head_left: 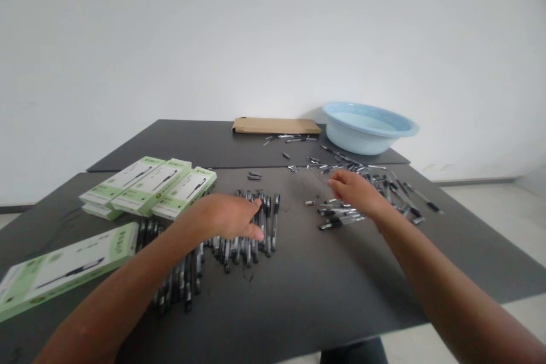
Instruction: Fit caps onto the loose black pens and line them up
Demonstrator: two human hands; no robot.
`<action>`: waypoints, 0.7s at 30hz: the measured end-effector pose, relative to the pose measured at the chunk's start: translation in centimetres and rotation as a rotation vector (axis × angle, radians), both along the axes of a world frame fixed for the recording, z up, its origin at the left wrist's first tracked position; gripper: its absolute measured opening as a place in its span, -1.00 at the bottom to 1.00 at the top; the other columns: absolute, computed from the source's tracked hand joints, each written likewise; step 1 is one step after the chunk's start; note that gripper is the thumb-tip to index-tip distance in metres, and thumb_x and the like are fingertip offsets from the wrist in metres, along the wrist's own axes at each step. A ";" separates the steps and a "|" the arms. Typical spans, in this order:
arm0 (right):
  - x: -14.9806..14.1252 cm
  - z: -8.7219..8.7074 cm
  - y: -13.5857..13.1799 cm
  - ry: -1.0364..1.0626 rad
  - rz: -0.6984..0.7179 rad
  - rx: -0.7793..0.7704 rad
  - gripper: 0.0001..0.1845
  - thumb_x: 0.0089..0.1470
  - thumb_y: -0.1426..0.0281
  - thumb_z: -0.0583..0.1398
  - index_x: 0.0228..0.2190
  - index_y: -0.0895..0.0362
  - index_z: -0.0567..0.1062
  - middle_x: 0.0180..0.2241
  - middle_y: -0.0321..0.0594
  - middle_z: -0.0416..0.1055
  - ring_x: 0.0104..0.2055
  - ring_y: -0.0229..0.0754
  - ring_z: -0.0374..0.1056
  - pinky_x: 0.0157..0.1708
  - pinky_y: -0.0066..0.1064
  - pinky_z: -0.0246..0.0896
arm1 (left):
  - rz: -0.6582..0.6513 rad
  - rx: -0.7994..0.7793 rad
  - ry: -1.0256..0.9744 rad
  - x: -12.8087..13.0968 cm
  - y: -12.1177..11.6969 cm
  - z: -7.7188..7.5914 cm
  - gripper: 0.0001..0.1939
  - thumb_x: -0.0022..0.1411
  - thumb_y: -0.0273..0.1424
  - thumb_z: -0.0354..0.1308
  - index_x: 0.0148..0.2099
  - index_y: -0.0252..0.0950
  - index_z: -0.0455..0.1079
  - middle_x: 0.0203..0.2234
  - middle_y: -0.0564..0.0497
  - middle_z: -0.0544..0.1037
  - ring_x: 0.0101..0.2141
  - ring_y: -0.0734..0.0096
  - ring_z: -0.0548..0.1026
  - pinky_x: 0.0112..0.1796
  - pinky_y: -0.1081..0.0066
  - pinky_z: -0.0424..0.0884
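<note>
My left hand hovers over or rests on a row of clear pens with black caps; I cannot tell whether it touches them. Its thumb and forefinger are apart, and the other fingers are hidden. My right hand is closed, fingers curled together, just above a small bunch of pens lying sideways. Whatever its fingertips hold, if anything, is hidden. More pens lie packed side by side beneath my left forearm. Beyond my right hand spreads a loose heap of pens and black caps.
Several green-and-white pen boxes are piled at the left, with another box nearer me. A light blue basin stands at the back right beside a flat brown cardboard piece. Small caps lie mid-table. A seam crosses the dark tabletop.
</note>
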State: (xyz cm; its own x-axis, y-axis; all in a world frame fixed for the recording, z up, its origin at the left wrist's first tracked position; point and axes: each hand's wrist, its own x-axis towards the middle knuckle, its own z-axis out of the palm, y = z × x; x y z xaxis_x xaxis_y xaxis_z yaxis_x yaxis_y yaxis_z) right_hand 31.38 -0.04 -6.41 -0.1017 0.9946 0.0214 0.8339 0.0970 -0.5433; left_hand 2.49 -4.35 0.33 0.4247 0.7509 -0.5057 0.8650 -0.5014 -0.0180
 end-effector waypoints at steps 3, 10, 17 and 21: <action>3.6 -0.5 1.1 -0.329 -0.072 0.120 -0.80 0.06 0.33 0.06 -0.50 0.15 0.38 -0.51 -0.22 0.42 -0.45 -0.23 0.30 -0.49 -0.47 -0.01 | 0.012 -0.090 0.076 0.6 0.0 0.1 -0.24 0.23 -0.09 -0.02 0.33 -0.39 -0.11 0.12 -0.31 0.29 0.05 -0.02 0.33 -0.08 0.19 0.32; 6.2 -3.1 0.6 -0.541 0.029 0.061 -0.79 0.11 0.32 0.04 -0.35 0.10 0.44 -0.39 -0.17 0.48 -0.36 -0.15 0.34 -0.45 -0.44 -0.02 | 0.004 -0.110 0.104 1.2 0.2 -0.3 -0.25 0.25 -0.11 -0.02 0.33 -0.42 -0.10 0.10 -0.35 0.30 0.04 -0.05 0.34 -0.06 0.16 0.30; 6.2 -2.8 1.0 -0.627 0.120 0.045 -0.77 0.12 0.33 0.01 -0.27 0.08 0.43 -0.30 -0.14 0.47 -0.29 -0.09 0.37 -0.39 -0.40 0.03 | 0.005 -0.113 0.105 1.5 0.2 -0.3 -0.30 0.25 -0.16 0.00 0.30 -0.43 -0.02 0.12 -0.34 0.29 0.05 -0.05 0.32 -0.03 0.13 0.28; 6.1 -2.8 1.6 -0.669 0.188 0.028 -0.80 0.09 0.36 0.04 -0.28 0.07 0.43 -0.25 -0.15 0.47 -0.23 -0.08 0.37 -0.35 -0.39 0.07 | 0.025 -0.114 0.109 1.6 0.1 -0.3 -0.32 0.25 -0.15 0.01 0.30 -0.40 0.01 0.12 -0.32 0.30 0.05 -0.05 0.32 -0.04 0.13 0.29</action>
State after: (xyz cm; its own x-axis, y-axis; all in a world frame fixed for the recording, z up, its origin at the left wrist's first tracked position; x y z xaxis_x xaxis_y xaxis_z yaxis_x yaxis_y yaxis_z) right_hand 37.50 1.59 -9.26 -0.2722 0.9589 -0.0802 0.9565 0.2788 0.0864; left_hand 4.10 -4.26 0.06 0.3443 0.6956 -0.6306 0.8735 -0.4835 -0.0564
